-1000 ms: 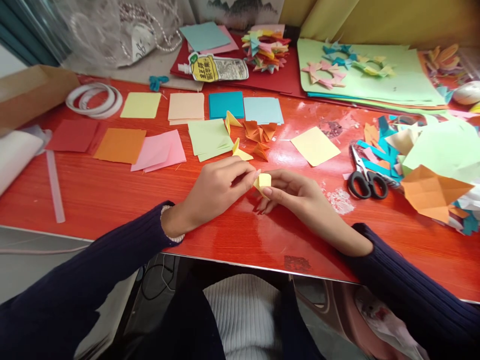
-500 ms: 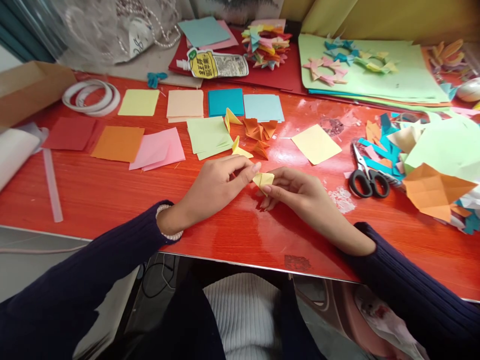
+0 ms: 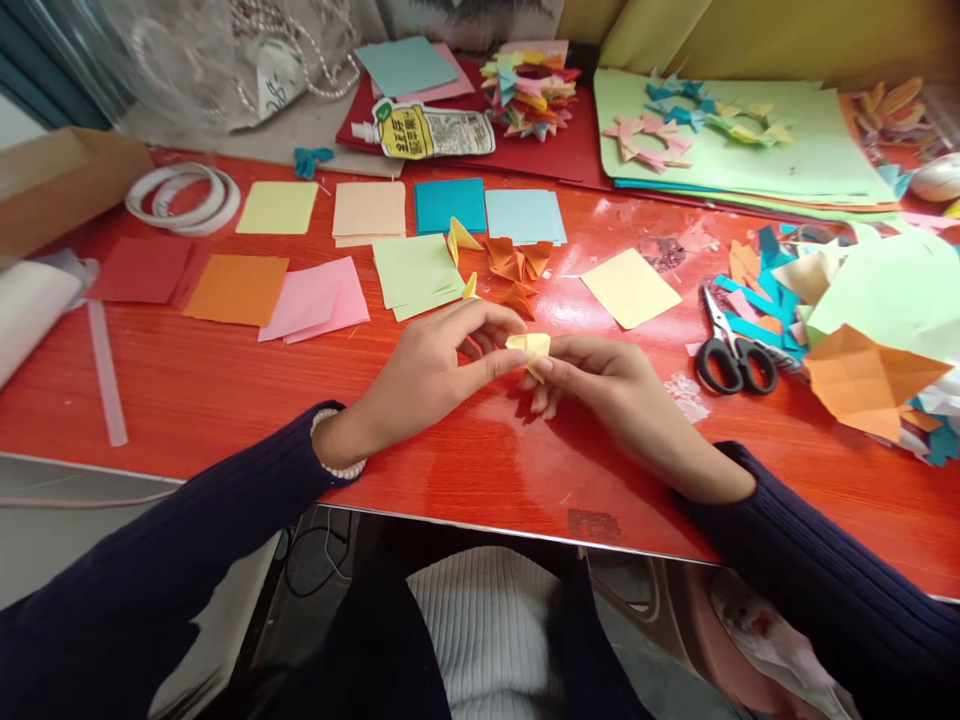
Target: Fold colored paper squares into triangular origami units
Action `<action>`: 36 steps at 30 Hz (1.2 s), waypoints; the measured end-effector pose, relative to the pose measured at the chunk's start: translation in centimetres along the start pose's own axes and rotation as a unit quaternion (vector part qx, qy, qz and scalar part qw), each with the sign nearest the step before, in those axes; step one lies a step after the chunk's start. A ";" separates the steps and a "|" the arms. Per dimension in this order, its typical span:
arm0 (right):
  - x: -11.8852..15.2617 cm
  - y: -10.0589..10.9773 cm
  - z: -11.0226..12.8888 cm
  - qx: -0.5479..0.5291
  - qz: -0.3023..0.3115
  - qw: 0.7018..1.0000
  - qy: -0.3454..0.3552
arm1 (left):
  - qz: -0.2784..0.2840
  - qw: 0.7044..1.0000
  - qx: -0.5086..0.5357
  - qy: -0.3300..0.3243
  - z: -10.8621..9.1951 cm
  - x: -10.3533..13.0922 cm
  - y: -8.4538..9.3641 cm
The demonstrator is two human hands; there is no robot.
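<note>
1. In the head view, the small folded yellow paper (image 3: 531, 343) is held between the two hands, above the near-middle part of the red table (image 3: 465, 470).
2. The right hand (image 3: 619, 385) pinches it firmly, its thumb closed on the paper's lower right side and its other fingers bent behind and below.
3. The left hand (image 3: 442, 360) has its thumb against the paper's left side, with the index finger arched above and a gap between the two; whether a finger behind the paper grips it is hidden, so one cannot tell.
4. Just beyond the hands lie the folded orange pieces (image 3: 508, 262) and, next to them, a folded yellow piece (image 3: 463, 238) touching the light green squares (image 3: 416, 275). A second yellow tip shows just above the left hand.
5. Beyond the right hand lies a flat pale yellow square (image 3: 631, 288), turned cornerwise.
6. Farther right, black-handled scissors (image 3: 735, 365) lie beside a heap of paper scraps (image 3: 870, 330).
</note>
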State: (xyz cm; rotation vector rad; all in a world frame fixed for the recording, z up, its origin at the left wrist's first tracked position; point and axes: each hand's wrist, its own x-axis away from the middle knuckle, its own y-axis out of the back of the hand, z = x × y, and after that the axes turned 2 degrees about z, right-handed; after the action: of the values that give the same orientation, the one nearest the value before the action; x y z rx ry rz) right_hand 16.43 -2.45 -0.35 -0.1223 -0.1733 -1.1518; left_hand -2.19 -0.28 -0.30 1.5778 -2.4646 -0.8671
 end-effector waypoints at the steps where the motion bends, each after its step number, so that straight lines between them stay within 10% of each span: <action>1: 0.0 0.0 0.0 -0.019 0.013 1.000 -0.008 | 0.000 1.000 -0.001 -0.014 0.0 0.0 0.0; 12: 0.0 -0.1 -0.2 -0.122 0.068 0.990 0.002 | -0.040 0.999 0.006 0.023 -0.1 0.2 0.0; 19: -0.2 -0.2 -0.3 -0.109 0.038 0.993 -0.038 | -0.020 0.998 0.043 0.041 0.1 0.3 -0.5; 26: 0.1 -0.5 -0.4 0.002 -0.042 0.997 0.067 | 0.045 0.980 0.156 0.114 0.2 -0.2 -0.1; 36: 0.0 -0.2 0.3 -0.027 -0.023 0.998 -0.056 | 0.060 0.970 0.208 0.113 0.4 -0.1 -0.2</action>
State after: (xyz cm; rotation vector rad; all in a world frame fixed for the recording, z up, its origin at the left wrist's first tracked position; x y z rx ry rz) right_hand 16.20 -2.52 -0.02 -0.2323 -0.2450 -1.1960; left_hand -2.15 -0.13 -0.67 1.5098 -2.6497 -0.1431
